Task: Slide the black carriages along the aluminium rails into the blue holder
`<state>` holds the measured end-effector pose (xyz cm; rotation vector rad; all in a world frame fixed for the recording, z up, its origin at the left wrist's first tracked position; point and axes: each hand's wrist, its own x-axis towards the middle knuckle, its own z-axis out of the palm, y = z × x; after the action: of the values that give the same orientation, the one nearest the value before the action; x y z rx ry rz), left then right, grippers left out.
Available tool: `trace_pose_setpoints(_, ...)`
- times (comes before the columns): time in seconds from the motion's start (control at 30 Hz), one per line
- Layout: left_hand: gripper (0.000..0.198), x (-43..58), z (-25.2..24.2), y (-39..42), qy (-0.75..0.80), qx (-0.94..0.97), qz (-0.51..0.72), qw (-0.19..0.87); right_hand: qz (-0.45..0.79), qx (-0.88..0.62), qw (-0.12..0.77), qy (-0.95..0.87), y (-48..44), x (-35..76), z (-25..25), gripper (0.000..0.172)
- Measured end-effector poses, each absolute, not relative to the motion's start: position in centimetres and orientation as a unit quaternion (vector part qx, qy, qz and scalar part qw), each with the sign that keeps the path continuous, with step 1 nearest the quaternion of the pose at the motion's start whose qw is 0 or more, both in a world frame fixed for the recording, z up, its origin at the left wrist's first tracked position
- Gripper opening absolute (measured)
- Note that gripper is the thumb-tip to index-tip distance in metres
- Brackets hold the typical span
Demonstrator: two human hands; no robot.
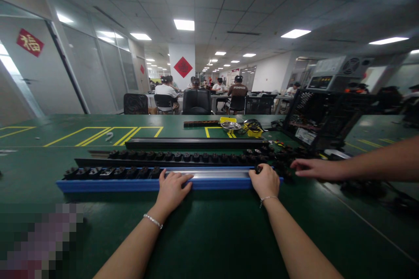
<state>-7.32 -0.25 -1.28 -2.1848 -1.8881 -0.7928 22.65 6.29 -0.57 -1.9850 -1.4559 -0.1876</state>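
A long blue channel [111,186] lies crosswise on the green table, with a shiny silver strip [216,174] inside. Several black socket modules [108,172] fill its left part in a row. At the end of that row my left hand [172,187] rests over the channel, fingers spread and thumb apart, holding nothing. My right hand [264,182] is closed at the channel's right end around a small black socket module [258,168], mostly hidden by the fingers. Behind stands another rail with a row of black socket modules [196,157].
A black closed rail [196,143] lies farther back. A co-worker's hand [310,169] reaches in from the right over loose black parts [288,161]. An open computer case [324,117], a metal bowl [231,126] and a yellow bin [253,130] stand behind.
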Motion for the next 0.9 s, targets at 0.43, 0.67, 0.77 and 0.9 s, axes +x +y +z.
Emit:
trace_pose_setpoints(0.43,0.026,-7.4,-1.4,-0.2,-0.628,-0.728,-0.268,0.064,-0.069,-0.766,0.328,-0.549,6.2,23.0,-0.5,0.032)
trace_pose_setpoints(0.67,0.025,-7.4,-1.3,-0.2,-0.63,-0.727,-0.266,0.058,-0.066,-0.77,0.326,-0.545,6.1,23.3,-0.3,0.032)
trace_pose_setpoints(0.77,0.026,-7.4,-1.3,-0.2,-0.632,-0.727,-0.262,0.06,-0.067,-0.771,0.323,-0.545,6.2,23.3,-0.4,0.032)
trace_pose_setpoints(0.9,0.025,-7.4,-1.3,-0.2,-0.633,-0.726,-0.261,0.069,-0.071,-0.776,0.323,-0.537,6.3,23.7,-0.5,0.032)
